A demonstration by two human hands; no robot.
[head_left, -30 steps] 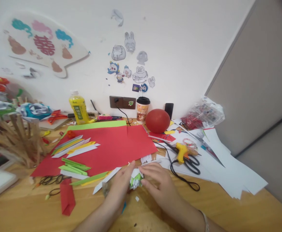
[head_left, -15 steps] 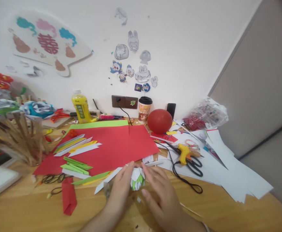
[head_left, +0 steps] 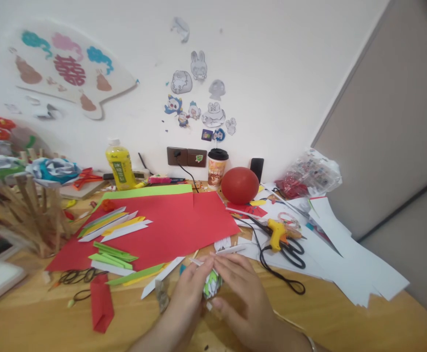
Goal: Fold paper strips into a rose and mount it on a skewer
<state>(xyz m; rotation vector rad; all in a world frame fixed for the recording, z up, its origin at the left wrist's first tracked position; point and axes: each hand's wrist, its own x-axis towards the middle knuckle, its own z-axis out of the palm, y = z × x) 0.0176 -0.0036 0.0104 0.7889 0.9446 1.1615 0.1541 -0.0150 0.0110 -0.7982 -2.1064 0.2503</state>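
Observation:
Between my two hands sits a small green and white folded-paper piece (head_left: 212,284), low in the middle of the view. My left hand (head_left: 188,293) wraps its left side, fingertips at its top edge. My right hand (head_left: 243,288) curves over the right side, its fingers pressed on the upper edge and its thumb near the bottom. Part of the piece is hidden by the fingers. Left of my left hand lie a white folded strip (head_left: 162,277) and a grey lump (head_left: 161,296).
Red paper (head_left: 184,225) bears folded strips (head_left: 116,222). A yellow glue gun (head_left: 277,234) and scissors (head_left: 293,252) lie right, on white paper (head_left: 363,259). Behind stand a red balloon (head_left: 240,186), a cup (head_left: 218,168) and a yellow bottle (head_left: 121,166). Sticks (head_left: 33,215) stand left.
Both hands and the paper piece have shifted slightly down and right. The piece is turned a little, and my left hand has moved off the grey lump, which shows more.

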